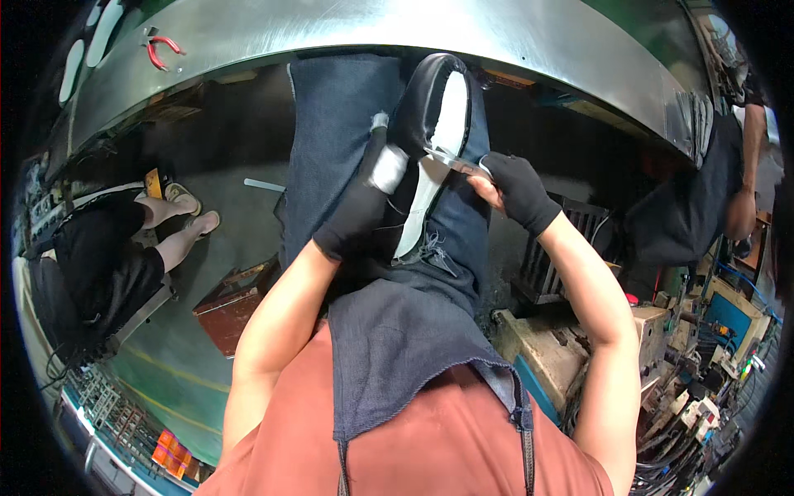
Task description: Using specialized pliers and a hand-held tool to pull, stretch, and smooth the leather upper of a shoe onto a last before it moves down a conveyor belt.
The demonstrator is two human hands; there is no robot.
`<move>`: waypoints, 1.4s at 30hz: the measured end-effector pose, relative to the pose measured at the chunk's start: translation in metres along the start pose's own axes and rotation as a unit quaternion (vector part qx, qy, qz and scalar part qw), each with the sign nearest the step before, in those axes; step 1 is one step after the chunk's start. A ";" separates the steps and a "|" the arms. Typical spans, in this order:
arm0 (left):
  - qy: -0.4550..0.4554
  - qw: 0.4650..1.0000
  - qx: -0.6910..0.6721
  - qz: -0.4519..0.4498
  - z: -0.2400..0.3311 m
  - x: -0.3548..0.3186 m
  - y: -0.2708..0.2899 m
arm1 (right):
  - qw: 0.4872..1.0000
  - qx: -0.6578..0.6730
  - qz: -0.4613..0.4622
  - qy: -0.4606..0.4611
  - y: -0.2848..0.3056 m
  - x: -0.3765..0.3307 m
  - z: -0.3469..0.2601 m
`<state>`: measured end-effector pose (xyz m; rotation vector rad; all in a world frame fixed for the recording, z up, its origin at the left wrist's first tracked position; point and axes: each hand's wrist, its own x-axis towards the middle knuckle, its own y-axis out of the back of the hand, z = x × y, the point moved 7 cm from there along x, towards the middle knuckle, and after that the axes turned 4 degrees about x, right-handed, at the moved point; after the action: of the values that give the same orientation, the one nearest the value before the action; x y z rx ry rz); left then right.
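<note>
A black leather shoe upper (411, 103) lies sole side up along my thighs, its toe close to the bench edge. A white insole (452, 112) runs down its middle, and loose threads or laces (434, 248) hang near the heel end. My left hand (368, 190), in a black glove with white wrapping on the fingers, is closed on the shoe's left side. In my right hand (514, 192), also black-gloved with bare fingertips showing, is a knife (451, 159). Its metal blade points left and meets the shoe's inner edge at the waist.
A metal bench (347, 29) curves across the front, with red-handled pliers (159, 50) at its left. A brown box (236, 302) stands on the floor at left, near a seated person (107, 248). Another person's arm (751, 157) shows at right, above machinery (546, 355) and cables.
</note>
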<state>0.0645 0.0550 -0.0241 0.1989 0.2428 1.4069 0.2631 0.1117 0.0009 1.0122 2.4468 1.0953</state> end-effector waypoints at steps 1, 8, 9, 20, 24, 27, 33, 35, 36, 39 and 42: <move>0.123 0.971 -0.205 0.008 -0.012 0.008 -0.002 | 1.000 0.003 -0.001 0.002 -0.003 0.002 0.000; -0.015 0.962 0.179 0.205 0.014 0.009 0.003 | 0.998 0.046 -0.040 -0.023 0.002 -0.007 -0.011; 0.007 0.965 0.192 0.178 0.014 0.014 0.001 | 0.996 0.053 -0.056 -0.052 0.007 -0.009 -0.011; 0.091 0.992 0.080 0.030 -0.003 0.010 -0.007 | 0.966 -0.164 -0.195 0.038 0.035 0.002 -0.191; -0.010 0.992 0.108 -0.061 0.009 -0.003 -0.005 | 0.971 -0.078 -0.164 0.155 0.019 0.000 -0.165; -0.004 0.995 0.087 -0.050 -0.010 -0.003 -0.012 | 0.970 -0.195 -0.145 -0.023 0.010 -0.006 -0.106; -0.082 0.973 0.210 -0.054 -0.002 -0.002 -0.018 | 0.982 -0.142 -0.109 -0.062 0.007 -0.009 -0.090; 0.004 0.998 0.048 -0.044 -0.005 -0.001 -0.013 | 0.976 -0.166 -0.120 -0.074 0.014 -0.014 -0.088; -0.030 0.992 0.116 -0.036 -0.006 -0.003 -0.011 | 0.986 -0.128 -0.103 0.015 0.018 -0.008 -0.122; 0.015 0.995 0.082 -0.045 -0.009 -0.005 -0.012 | 0.984 -0.065 -0.108 0.122 0.006 -0.012 -0.136; -0.019 0.995 0.072 -0.061 -0.006 -0.003 -0.010 | 0.982 -0.101 -0.153 -0.049 -0.005 -0.024 -0.091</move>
<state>0.0721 0.0499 -0.0325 0.3233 0.3198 1.2642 0.2321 0.0430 0.0580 0.5892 2.2604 1.1303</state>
